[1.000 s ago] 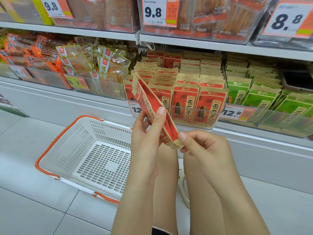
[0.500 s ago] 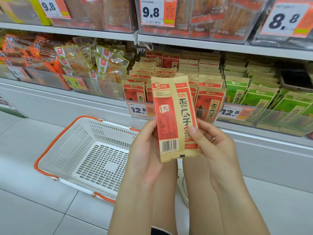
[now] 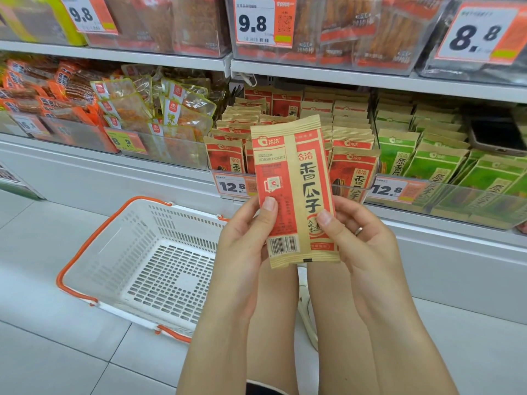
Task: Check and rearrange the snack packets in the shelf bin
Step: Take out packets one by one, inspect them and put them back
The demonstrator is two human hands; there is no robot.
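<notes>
Centre frame: left hand (image 3: 242, 238) and right hand (image 3: 362, 238) both pinch upright red sunflower-seed packet (image 3: 293, 192), barcode side showing, before shelf bin (image 3: 353, 192).

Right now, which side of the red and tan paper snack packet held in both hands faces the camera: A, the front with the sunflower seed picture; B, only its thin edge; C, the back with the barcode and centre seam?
C: the red and tan paper snack packet shows a barcode near its bottom and a seam down its middle, held by the left hand and right hand.
</notes>
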